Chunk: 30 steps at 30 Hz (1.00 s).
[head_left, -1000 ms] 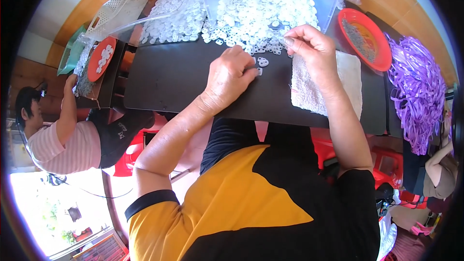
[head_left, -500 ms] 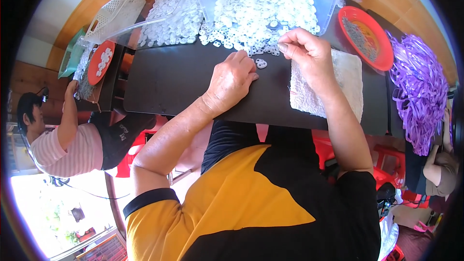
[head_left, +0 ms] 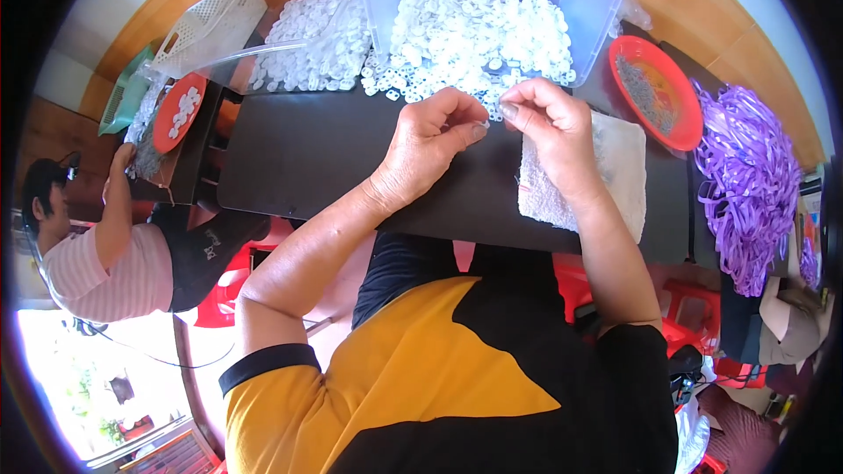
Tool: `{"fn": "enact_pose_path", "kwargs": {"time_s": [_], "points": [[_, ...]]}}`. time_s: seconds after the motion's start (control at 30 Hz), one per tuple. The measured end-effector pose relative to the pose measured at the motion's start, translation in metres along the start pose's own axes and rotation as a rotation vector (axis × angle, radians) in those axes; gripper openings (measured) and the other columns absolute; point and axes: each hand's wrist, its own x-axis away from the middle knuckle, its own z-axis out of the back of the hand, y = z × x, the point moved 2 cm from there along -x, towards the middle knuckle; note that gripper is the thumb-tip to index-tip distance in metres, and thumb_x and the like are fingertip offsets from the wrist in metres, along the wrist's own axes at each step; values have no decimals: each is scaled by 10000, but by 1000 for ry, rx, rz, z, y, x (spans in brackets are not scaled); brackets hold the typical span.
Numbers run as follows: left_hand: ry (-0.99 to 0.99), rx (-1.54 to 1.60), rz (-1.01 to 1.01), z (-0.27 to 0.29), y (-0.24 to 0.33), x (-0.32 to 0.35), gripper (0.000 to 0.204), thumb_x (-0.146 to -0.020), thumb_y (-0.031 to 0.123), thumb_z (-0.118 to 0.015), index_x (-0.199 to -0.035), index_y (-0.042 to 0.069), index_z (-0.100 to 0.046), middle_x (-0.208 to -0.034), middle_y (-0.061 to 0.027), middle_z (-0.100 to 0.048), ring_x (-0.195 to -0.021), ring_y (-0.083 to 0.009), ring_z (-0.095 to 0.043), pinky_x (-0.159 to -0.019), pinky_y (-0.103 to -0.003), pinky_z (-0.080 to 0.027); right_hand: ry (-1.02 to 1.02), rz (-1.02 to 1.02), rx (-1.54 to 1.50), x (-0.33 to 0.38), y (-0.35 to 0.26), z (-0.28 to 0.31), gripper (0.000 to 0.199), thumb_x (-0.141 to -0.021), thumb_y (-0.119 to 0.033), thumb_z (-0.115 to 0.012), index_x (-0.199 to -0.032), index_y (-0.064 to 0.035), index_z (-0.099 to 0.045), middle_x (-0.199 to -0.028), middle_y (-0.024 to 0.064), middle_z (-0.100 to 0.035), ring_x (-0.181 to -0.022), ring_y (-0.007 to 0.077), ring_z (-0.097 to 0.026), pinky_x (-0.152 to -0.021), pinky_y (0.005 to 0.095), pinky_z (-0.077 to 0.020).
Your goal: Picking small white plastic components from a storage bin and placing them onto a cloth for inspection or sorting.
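Observation:
My left hand (head_left: pixel 430 140) is raised over the dark table, thumb and forefinger pinched on a small white plastic piece (head_left: pixel 486 123) that barely shows. Close by on its right, my right hand (head_left: pixel 555 127) pinches thumb and forefinger together; what they hold, if anything, is too small to make out. Just beyond both hands spreads a heap of small white plastic pieces (head_left: pixel 474 35) with holes, spilling from a clear plastic bin (head_left: pixel 597 9) lying open toward me. A folded white towel (head_left: pixel 623 167) lies partly under my right forearm.
On the right are a red basin (head_left: pixel 691 114) with small grey metal parts and a pile of purple straps (head_left: pixel 746 175). More white pieces (head_left: pixel 320 39) are heaped at the back left. A co-worker (head_left: pixel 105 254) sits at the left beside a red tray (head_left: pixel 162 136).
My left hand has come up and right, its fingertips now pinched near the right hand's. The loose white pieces that lay between the hands on the table no longer show there.

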Motion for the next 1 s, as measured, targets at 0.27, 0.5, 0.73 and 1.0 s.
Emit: {"fn": "enact_pose_path", "kwargs": {"time_s": [0.27, 0.5, 0.73, 1.0], "points": [[-17, 138, 29, -11, 16, -11, 250, -813, 0, -697, -1017, 15, -555, -847, -12, -599, -768, -71, -552, -709, -225, -481, 54, -12, -122, 0, 1, 1, 75, -871, 9, -624, -945, 21, -614, -839, 38, -653, -790, 90, -600, -723, 235, -499], [-40, 177, -18, -15, 23, -19, 314, -772, -42, -694, -1035, 19, -533, -822, -7, -582, -755, -67, -540, -721, -225, -478, 88, 45, -68, 0, -3, 1, 66, -868, 27, -620, -928, 15, -595, -827, 21, -636, -771, 73, -583, -697, 228, -480], [63, 242, 123, -32, 20, -27, 93, -869, 102, -673, -848, 13, -656, -712, -10, -609, -595, -58, -536, -500, -197, -417, 270, 116, -152, 0, -1, 5, 76, -892, 0, -626, -959, -4, -590, -874, 9, -618, -812, 71, -559, -742, 220, -461], [115, 337, 61, -40, 22, -29, 77, -897, 87, -646, -912, 11, -640, -722, -9, -605, -597, -61, -534, -510, -197, -415, 370, 102, -237, 2, -3, 3, 90, -892, 8, -635, -969, -8, -591, -900, 19, -616, -840, 73, -559, -759, 218, -461]]}}
